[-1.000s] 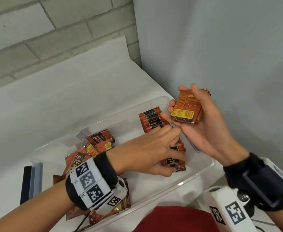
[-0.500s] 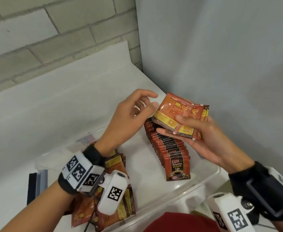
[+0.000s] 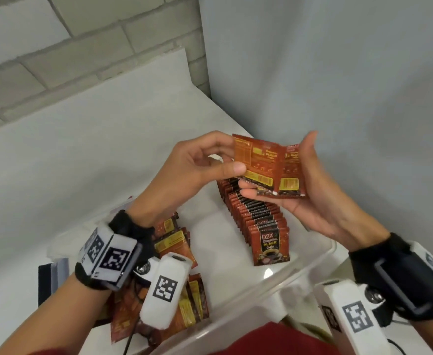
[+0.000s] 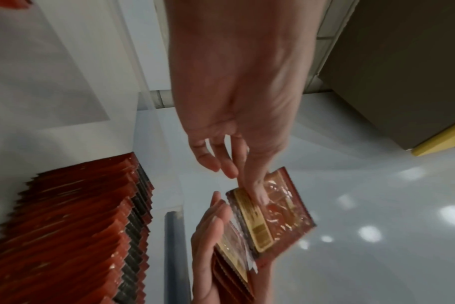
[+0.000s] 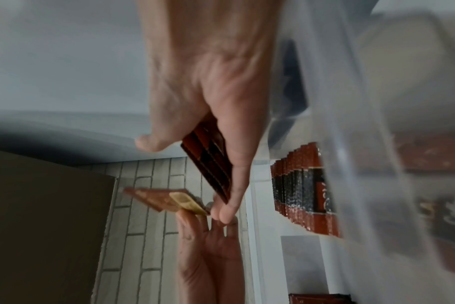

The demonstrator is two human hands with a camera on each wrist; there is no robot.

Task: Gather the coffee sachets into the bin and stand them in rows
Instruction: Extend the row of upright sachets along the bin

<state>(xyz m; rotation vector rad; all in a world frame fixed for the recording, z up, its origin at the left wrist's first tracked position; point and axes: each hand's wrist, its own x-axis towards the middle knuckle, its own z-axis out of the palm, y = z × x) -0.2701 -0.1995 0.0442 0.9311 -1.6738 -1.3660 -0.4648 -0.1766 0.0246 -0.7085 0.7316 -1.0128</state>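
Holding work above clear bin (image 3: 320,254): standing row (image 3: 257,216) of sachets directly below both hands, loose heap (image 3: 182,298) lower left of grip. Right hand (image 3: 312,198) cups small stack (image 3: 291,175), fingers curled under, thumb upright behind. Left hand (image 3: 197,165) pinches one sachet (image 3: 255,160) at stack's left edge, thumb over front. Advice: peel single sachet clear, keep stack squared, lower upright against row's near end, steadying row so nothing topples.
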